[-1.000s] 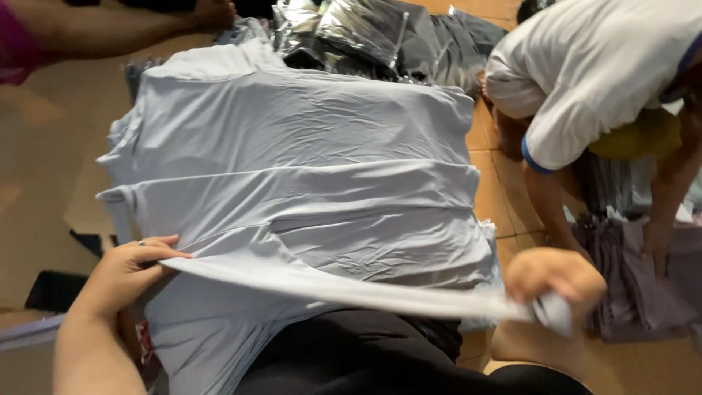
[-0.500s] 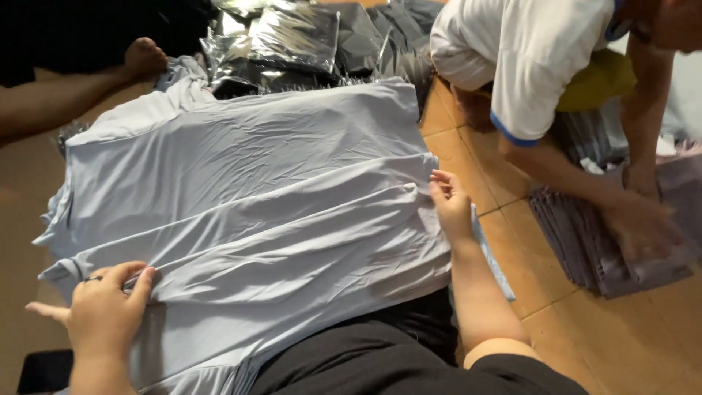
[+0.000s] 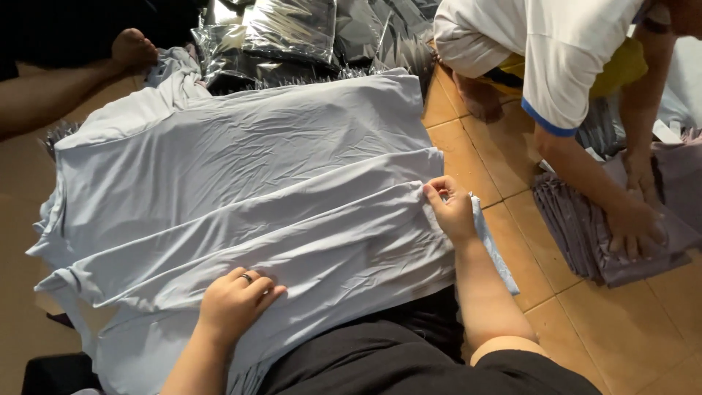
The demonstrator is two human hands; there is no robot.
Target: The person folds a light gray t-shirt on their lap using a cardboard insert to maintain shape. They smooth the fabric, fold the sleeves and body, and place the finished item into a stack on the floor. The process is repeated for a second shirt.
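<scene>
Pale blue garment (image 3: 241, 183): lying spread flat over the tiled floor (image 3: 621, 329) and partly across the person's lap, its long fold running from the left edge toward the right edge. It is lying wide and smooth, apparently so that the fold stays straight.

Left hand (image 3: 235, 301): resting knuckles up on the near part of the cloth, fingers curled loosely together and pressing down, a ring showing on one finger. It seems to be pinning the layer so the fabric is not sliding.

Right hand (image 3: 450, 208): sitting at the garment's right edge, thumb and fingertips pinching the end of the fold. A narrow strip of the same blue cloth (image 3: 491, 245) is trailing down past the wrist onto the tiles.

Silver plastic bags (image 3: 292, 29): piled beyond the far edge of the garment.

Co-worker in a white shirt (image 3: 556, 51): bending at the right, both hands pressing flat on a stack of folded purple-grey garments (image 3: 585, 234) on the floor.

A bare foot (image 3: 131, 47) of another person is resting at the far left corner.
</scene>
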